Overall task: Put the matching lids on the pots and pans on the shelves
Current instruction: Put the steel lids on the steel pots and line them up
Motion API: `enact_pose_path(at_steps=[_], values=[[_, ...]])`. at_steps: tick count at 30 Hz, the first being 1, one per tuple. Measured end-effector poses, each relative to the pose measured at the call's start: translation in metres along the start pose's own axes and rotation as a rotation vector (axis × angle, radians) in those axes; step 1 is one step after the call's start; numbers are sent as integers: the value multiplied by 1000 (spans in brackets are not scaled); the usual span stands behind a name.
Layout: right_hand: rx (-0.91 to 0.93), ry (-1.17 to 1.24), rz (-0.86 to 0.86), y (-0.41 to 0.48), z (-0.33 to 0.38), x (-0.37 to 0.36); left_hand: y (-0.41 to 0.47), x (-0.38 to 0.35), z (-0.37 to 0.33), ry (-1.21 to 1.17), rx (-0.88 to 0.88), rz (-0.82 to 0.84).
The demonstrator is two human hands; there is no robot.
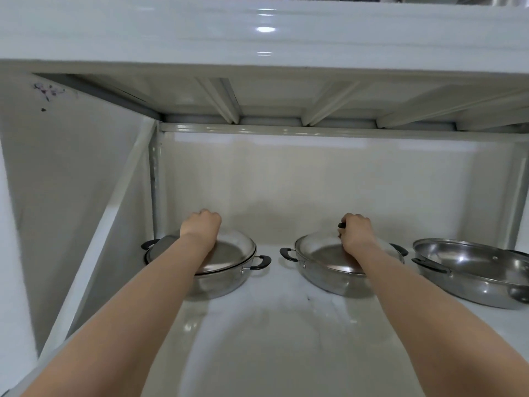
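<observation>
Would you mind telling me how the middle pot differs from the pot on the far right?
The middle pot carries a glass lid gripped by the right hand; the right pot is open and untouched. The middle pot shows whole; the right pot runs past the frame edge. Both are shallow steel with black handles.

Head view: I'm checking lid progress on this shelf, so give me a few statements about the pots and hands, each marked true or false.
1. Three steel pots stand on the shelf. True.
2. The right pot has a lid on. False: it is open, with no lid.
3. The left hand is closed at the top of the left pot's glass lid. True.
4. The right hand hangs clear of the middle pot. False: it grips the knob of the glass lid on that pot.
</observation>
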State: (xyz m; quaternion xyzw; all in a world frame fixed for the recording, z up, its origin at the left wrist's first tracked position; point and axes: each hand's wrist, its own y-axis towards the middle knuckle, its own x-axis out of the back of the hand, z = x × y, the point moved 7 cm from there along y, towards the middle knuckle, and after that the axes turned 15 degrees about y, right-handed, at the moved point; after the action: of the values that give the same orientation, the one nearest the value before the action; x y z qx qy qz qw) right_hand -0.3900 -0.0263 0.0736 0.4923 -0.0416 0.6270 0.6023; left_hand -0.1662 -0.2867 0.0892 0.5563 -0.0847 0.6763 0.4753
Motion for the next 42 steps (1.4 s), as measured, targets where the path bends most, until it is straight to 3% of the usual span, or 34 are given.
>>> enact_pose_path(at_steps=[42], values=[[-11, -136, -5, -11, 5, -2, -7, 2, 1, 48, -19, 7]])
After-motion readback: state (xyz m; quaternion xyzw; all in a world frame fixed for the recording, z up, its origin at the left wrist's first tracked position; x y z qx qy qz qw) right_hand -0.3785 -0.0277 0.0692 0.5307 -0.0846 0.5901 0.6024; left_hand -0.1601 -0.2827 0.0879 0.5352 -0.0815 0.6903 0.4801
